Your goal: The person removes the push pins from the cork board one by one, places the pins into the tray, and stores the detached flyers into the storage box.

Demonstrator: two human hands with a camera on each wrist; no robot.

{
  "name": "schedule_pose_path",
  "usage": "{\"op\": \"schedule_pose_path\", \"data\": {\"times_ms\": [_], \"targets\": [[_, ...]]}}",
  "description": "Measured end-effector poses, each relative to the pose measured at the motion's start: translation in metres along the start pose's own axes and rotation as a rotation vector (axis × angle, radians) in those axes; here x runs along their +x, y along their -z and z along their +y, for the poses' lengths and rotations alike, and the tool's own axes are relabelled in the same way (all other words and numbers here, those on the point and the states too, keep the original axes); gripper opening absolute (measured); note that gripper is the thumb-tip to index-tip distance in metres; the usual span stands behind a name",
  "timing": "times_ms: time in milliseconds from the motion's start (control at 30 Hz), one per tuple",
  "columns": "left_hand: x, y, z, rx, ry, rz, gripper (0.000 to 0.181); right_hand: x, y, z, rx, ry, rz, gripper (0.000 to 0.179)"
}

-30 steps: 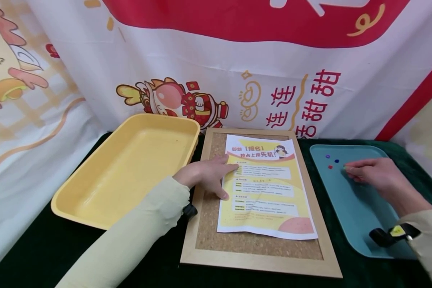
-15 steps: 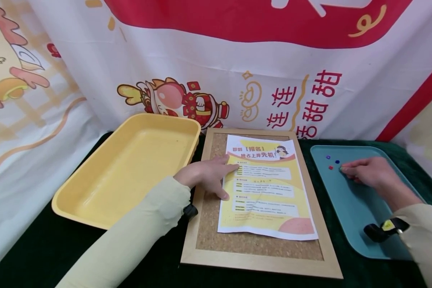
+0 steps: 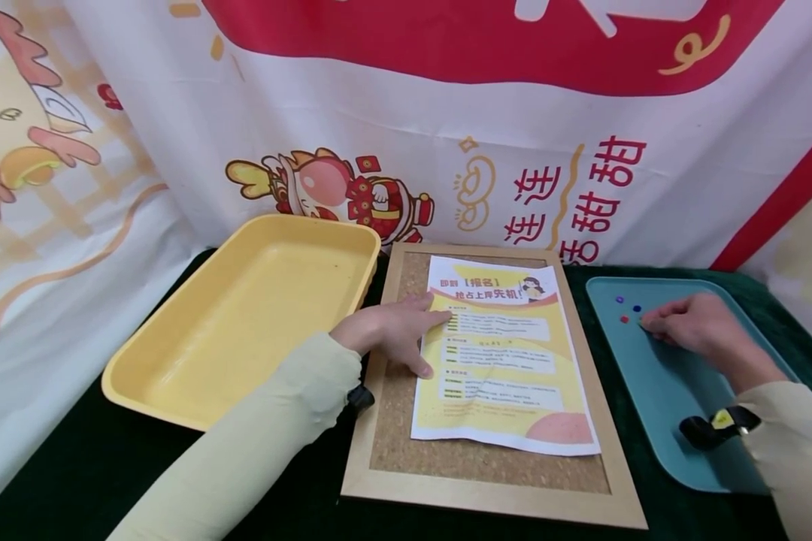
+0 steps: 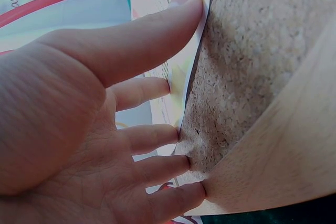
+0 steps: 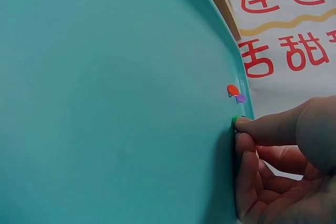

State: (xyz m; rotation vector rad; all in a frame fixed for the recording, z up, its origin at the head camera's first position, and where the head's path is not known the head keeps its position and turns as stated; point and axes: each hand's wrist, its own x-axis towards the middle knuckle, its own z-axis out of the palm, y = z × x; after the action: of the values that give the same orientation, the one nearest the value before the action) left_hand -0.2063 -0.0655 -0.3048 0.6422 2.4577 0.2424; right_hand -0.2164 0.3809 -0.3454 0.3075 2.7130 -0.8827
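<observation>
My left hand (image 3: pixel 399 330) rests with spread, straight fingers on the left edge of a printed yellow-and-white flyer (image 3: pixel 494 383). That sheet lies on a wood-framed cork board (image 3: pixel 474 462); in the left wrist view, fingertips also touch the bare cork (image 4: pixel 252 51) and frame. Over the blue-green tray (image 3: pixel 670 406), my right hand (image 3: pixel 704 330) pinches a green thumbtack (image 5: pixel 234 121) between thumb and curled fingers. Beside it lie a red thumbtack (image 5: pixel 233 91), a purple thumbtack (image 5: pixel 240 98) and a dark blue thumbtack (image 3: pixel 637 309).
Left of the board stands a deep yellow plastic bin (image 3: pixel 243 323). Dark green cloth (image 3: pixel 298 496) covers the table. A white printed curtain (image 3: pixel 379 98) hangs behind everything.
My right hand has shifted slightly left toward the tacks, and its fingers have closed on the green thumbtack. The left hand and flyer keep their place.
</observation>
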Motion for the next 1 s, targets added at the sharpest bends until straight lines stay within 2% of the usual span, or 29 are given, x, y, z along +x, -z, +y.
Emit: {"op": "schedule_pose_path", "data": {"times_ms": [367, 633, 833, 1000], "targets": [[0.0, 0.0, 0.001, 0.0, 0.006, -0.003, 0.095, -0.001, 0.001, 0.002, 0.006, 0.001, 0.007, 0.046], [0.0, -0.001, 0.0, -0.004, 0.008, -0.004, 0.095, -0.002, -0.005, 0.002, 0.083, -0.026, 0.047, 0.048], [0.001, -0.001, 0.0, -0.009, 0.008, -0.005, 0.094, -0.009, -0.005, -0.016, 0.183, -0.041, 0.087, 0.059], [0.002, -0.001, 0.0, -0.004, 0.01, -0.007, 0.094, -0.015, -0.004, -0.043, 0.234, 0.0, 0.024, 0.07]]}}
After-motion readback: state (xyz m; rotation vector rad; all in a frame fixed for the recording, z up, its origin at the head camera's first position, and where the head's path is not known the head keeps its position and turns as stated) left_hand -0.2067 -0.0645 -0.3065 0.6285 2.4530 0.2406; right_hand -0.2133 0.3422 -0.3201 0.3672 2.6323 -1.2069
